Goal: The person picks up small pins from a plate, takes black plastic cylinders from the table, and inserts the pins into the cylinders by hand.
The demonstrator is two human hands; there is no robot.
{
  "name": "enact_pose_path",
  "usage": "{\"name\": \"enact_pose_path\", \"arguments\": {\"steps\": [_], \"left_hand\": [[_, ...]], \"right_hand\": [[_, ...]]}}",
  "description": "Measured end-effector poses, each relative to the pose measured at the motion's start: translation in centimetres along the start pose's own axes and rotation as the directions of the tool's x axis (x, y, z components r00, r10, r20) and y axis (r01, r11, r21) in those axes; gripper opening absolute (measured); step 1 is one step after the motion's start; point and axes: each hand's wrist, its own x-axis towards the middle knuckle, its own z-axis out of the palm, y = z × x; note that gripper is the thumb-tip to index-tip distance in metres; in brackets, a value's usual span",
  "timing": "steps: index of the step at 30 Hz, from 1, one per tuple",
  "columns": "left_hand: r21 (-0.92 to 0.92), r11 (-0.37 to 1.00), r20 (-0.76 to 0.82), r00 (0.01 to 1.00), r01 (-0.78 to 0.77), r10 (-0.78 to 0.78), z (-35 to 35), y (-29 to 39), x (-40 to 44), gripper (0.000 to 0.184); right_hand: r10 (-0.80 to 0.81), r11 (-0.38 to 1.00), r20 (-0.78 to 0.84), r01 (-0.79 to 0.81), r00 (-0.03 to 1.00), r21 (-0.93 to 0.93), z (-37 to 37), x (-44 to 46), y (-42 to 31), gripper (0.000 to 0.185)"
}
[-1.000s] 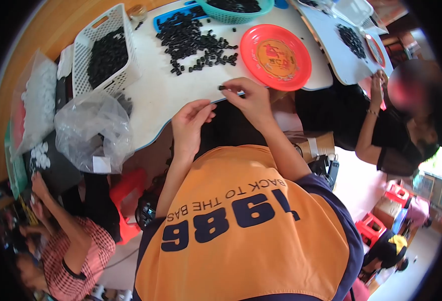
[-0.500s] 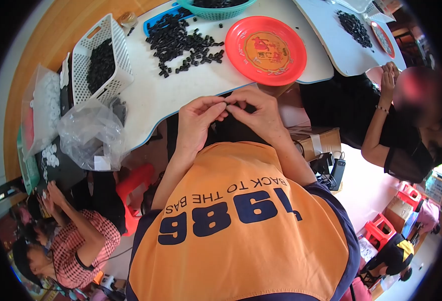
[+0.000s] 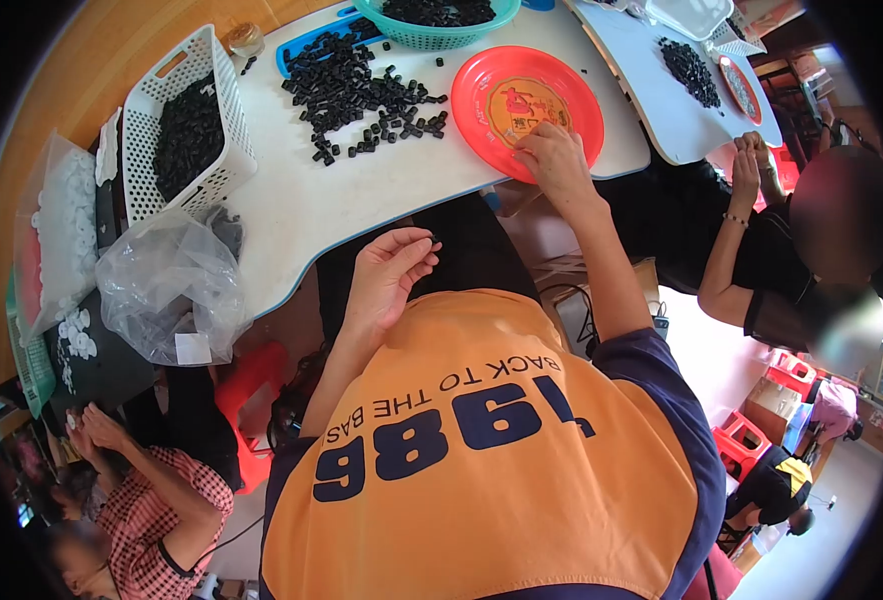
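Nearest, with clock positions read from the centre of view, the wearer's orange shirt fills 6 o'clock; the left hand is at 10 o'clock, fingers curled, with a small black piece pinched at the thumb and fingertips, off the table's near edge; the right hand is between 1 and 2 o'clock, thumb and fingers drawn narrowly together over the red plate; whether those fingertips hold anything, or touch the plate, cannot be told.

The plate lies at 1 o'clock, at the near edge of the white table; at 9 o'clock a transparent plastic bag sits by the table's edge; at 10 o'clock a white perforated basket contains many black pieces; at 11 o'clock a loose pile of black pieces lies spread on the table, its far part over a blue tray; beyond it, at 12 o'clock, a teal basket holds further black pieces.

Further out, a co-worker in a checked shirt is at 8 o'clock, another in dark clothing at 3 o'clock; a second table between 1 and 2 o'clock bears another black heap.
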Motion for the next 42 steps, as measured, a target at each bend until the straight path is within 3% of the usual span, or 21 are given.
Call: {"name": "enact_pose_path", "arguments": {"steps": [5, 11, 13, 14, 16, 17, 20, 27, 34, 36, 37, 40, 42], "left_hand": [[-0.042, 0.999, 0.003, 1.000, 0.005, -0.005, -0.4, -0.2, 0.2, 0.029], [-0.104, 0.992, 0.017, 0.997, -0.072, 0.074, -0.6, 1.9, -0.1, 0.026], [-0.120, 0.990, 0.024, 0.996, -0.081, 0.084, 0.5, 3.1, -0.2, 0.026], [-0.128, 0.989, 0.044, 0.996, -0.076, 0.083, 1.1, 3.6, -0.2, 0.026], [-0.134, 0.987, 0.059, 0.993, -0.093, 0.102, 2.1, 4.2, -0.1, 0.026], [-0.138, 0.986, 0.090, 0.990, -0.097, 0.110, 2.5, 4.4, -0.1, 0.025], [-0.174, 0.978, 0.102, 0.986, -0.116, 0.135, 3.0, 4.8, -0.3, 0.025], [-0.216, 0.965, 0.076, 0.982, -0.151, 0.171, 2.4, 5.2, -0.7, 0.023], [-0.229, 0.956, 0.035, 0.979, -0.186, 0.199, 2.2, 4.2, -0.4, 0.022], [-0.233, 0.951, 0.034, 0.976, -0.202, 0.216, 2.1, 4.0, -0.3, 0.021], [-0.265, 0.944, 0.013, 0.978, -0.197, 0.208, 2.0, 3.9, -0.3, 0.021], [-0.301, 0.935, -0.034, 0.982, -0.189, 0.188, 1.3, 3.5, -0.4, 0.021], [-0.305, 0.934, -0.061, 0.982, -0.187, 0.176, 0.4, 3.0, -0.3, 0.021]], "right_hand": [[-0.033, 0.999, 0.029, 0.034, 0.999, -0.035, -0.3, -0.3, -0.2, 0.019], [0.069, 0.945, 0.078, -0.090, 0.995, 0.314, -2.3, 0.5, -2.8, 0.016], [0.269, 0.714, 0.238, -0.359, 0.933, 0.601, -4.2, 0.2, -5.7, 0.020], [0.252, 0.715, 0.246, -0.352, 0.936, 0.605, -5.2, 0.0, -7.6, 0.020], [0.221, 0.384, 0.200, -0.273, 0.955, 0.882, -6.8, -0.8, -11.8, 0.020], [0.216, 0.384, 0.203, -0.274, 0.955, 0.882, -7.0, -1.3, -13.3, 0.020], [0.072, 0.203, 0.100, -0.113, 0.992, 0.973, -6.8, -1.9, -17.1, 0.019], [-0.055, 0.319, 0.072, -0.051, 0.996, 0.947, -4.3, -1.6, -19.5, 0.017], [-0.043, 0.433, 0.032, -0.010, 0.999, 0.901, -3.8, -2.4, -19.4, 0.020], [-0.051, 0.572, -0.018, 0.044, 0.999, 0.819, -3.9, -2.7, -20.1, 0.024], [-0.053, 0.572, -0.018, 0.045, 0.998, 0.819, -3.7, -2.9, -20.3, 0.024], [-0.191, 0.710, -0.091, 0.202, 0.977, 0.675, -3.2, -3.4, -20.7, 0.023], [-0.182, 0.634, 0.006, 0.113, 0.983, 0.765, -3.1, -3.0, -20.2, 0.022]]}}
